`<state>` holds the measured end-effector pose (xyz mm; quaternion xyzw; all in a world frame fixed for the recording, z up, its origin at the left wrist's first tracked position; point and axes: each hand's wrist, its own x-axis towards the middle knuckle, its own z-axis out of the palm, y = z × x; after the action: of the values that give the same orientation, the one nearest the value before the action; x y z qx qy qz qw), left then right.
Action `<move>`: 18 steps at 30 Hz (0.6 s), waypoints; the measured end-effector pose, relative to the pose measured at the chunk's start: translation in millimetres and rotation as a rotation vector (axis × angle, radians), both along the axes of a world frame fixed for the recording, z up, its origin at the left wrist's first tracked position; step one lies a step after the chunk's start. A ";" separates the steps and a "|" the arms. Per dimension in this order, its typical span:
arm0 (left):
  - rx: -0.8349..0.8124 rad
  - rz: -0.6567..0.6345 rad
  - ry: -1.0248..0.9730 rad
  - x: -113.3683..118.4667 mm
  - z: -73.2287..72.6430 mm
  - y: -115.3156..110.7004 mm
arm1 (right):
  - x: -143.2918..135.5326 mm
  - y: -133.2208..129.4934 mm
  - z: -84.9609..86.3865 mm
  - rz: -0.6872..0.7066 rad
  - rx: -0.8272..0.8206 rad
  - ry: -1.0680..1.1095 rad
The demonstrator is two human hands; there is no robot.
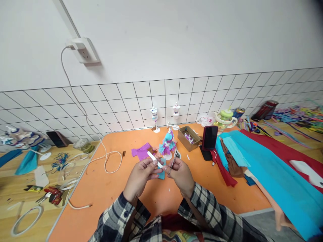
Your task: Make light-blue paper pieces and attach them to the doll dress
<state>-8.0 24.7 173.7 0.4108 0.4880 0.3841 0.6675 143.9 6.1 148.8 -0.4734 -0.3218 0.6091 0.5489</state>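
Observation:
My left hand (141, 174) pinches a narrow white strip (152, 156) between thumb and fingers, held slanting above the table. My right hand (182, 176) is closed around what look like small metal scissors (172, 163); its fingertips meet the strip's lower end. Just beyond my hands stands a small dress form (168, 141) in a turquoise and purple dress. A piece of turquoise cloth (161, 174) lies beneath my fingers, partly hidden by them. Purple cloth (141, 152) is spread to the left of the dress form.
Two more mini dress forms (154, 118) (176, 116) stand by the wall. A cardboard box (186, 143) holds small pieces. To its right are an upright phone (210, 137), a lidded jug (225, 118) and long cloth (272, 168). A white cable (87, 164) crosses the left side.

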 end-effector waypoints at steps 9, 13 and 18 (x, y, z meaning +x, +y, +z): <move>0.158 0.124 0.094 8.7 1.7 -1.8 | -2.2 -0.3 1.8 0.010 -0.011 -0.018; 0.174 0.103 0.102 3.0 2.2 0.9 | 1.2 -2.9 -6.2 0.075 -0.081 -0.083; 0.214 -0.026 -0.004 -9.9 6.3 3.0 | 13.5 -11.8 -14.6 0.414 -0.086 -0.251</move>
<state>-18.0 27.7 180.0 0.4853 0.4375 0.4259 0.6258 157.5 -5.8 134.3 -0.4922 -0.4514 0.6583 0.3473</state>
